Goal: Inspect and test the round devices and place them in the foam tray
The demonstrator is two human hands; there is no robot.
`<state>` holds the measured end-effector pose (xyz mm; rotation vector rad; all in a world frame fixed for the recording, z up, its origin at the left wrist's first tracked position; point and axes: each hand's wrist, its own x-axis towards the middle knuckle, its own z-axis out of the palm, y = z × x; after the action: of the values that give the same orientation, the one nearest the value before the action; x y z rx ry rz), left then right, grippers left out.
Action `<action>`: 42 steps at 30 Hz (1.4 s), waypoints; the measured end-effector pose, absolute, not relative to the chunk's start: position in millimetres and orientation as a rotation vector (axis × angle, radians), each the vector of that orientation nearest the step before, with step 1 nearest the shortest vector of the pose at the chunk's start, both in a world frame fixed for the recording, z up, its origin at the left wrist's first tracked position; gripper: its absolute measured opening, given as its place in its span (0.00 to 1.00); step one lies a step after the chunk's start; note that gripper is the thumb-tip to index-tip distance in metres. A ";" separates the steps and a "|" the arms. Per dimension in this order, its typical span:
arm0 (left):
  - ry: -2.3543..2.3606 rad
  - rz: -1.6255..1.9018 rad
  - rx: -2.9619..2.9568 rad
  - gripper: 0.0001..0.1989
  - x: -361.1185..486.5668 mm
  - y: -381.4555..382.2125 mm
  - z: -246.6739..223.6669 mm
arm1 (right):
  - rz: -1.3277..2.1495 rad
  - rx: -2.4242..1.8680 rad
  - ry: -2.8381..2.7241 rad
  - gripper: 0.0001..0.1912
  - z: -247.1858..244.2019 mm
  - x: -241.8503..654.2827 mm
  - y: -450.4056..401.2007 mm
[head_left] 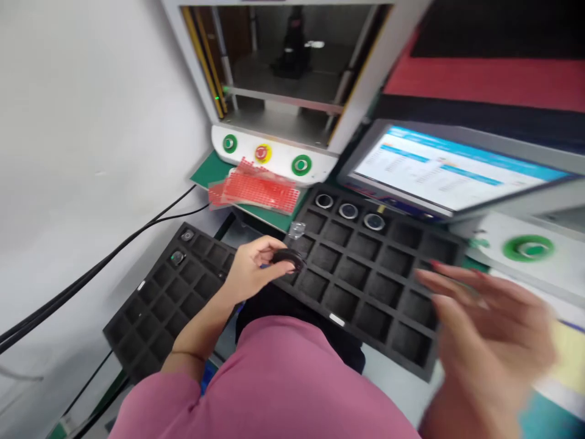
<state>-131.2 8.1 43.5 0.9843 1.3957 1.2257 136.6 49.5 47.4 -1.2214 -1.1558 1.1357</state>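
My left hand [256, 265] is closed on a black round disc-like part [289, 259], held between thumb and fingers beside the near left edge of a black foam tray [336, 286]. Three round pieces with silvery rims, one of them a dark disc [375, 222], sit in the tray's far row. My right hand [493, 329] is raised over the tray's right end, smeared by motion. Its thumb and fingers look apart, and I make out no object in them. A small clear plastic piece [297, 230] lies at the tray's left edge.
A second black tray [164, 299] on the left holds small round parts. Red perforated sheets [260, 189] lie before a machine with a button panel [278, 155]. A monitor [457, 167] stands behind the tray, a green button [530, 249] at right. Black cables [123, 244] cross the left side.
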 end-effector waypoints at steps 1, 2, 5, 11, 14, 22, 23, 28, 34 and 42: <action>1.323 1.201 1.081 0.12 -118.5 13.1 47.1 | 1.163 -1.159 -1.156 0.24 47.7 134.3 47.8; 1.277 1.166 1.176 0.11 -107.3 17.2 49.9 | 1.247 -1.066 -1.165 0.24 47.5 131.0 47.5; 1.170 1.086 1.394 0.11 -82.8 22.9 53.4 | 1.526 -0.822 -1.155 0.19 46.6 122.2 49.7; 1.081 1.068 1.560 0.16 -61.3 13.4 46.3 | 1.666 -0.866 -0.988 0.17 38.9 129.6 34.2; 1.068 1.042 1.758 0.13 -56.1 8.6 40.0 | 1.661 -0.890 -0.918 0.18 30.0 136.7 22.2; 0.869 1.216 2.071 0.06 -45.2 -10.1 -3.9 | 1.625 -0.898 -0.861 0.17 5.3 145.9 -2.2; 0.848 1.219 2.042 0.05 -44.1 -12.9 -11.0 | 1.609 -0.904 -0.856 0.17 -0.5 145.9 -3.2; 0.672 1.199 1.722 0.05 -39.9 -21.2 -46.3 | 1.401 -1.047 -0.798 0.18 -35.6 148.3 -1.5; 0.683 1.205 1.546 0.04 -42.9 -18.3 -66.4 | 0.712 -1.237 -0.914 0.17 -55.8 190.6 12.3; 0.733 1.131 1.645 0.04 -44.9 0.4 -63.2 | 0.001 -1.341 -1.197 0.17 -57.1 259.0 46.3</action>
<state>-44.9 0.4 -63.2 1.6452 0.7326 1.1313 259.0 46.3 -57.1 -1.3414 -1.1965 0.0012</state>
